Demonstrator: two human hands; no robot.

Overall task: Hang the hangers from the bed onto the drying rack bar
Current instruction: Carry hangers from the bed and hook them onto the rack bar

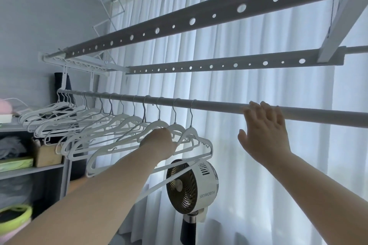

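Hangers (119, 123) crowd the left stretch of the drying rack bar (219, 105), hooks over it, their long shoulders lying crosswise to its run. Left hand (159, 142) grips the end ones just below the bar, likely to space them. Right hand (264, 131), fingers spread and holding nothing, rests on the bare bar beside them, probably steadying it.

Sheer white curtains (249, 85) span the whole window side, with daylight glowing through them. Plain grey wall (39, 16) at left. Grey shelf unit (64, 181) against it holds a cardboard box (47, 155) and a green box (16, 163). A white standing fan (191, 185) marked SKYWORTH stands in front of the curtains.
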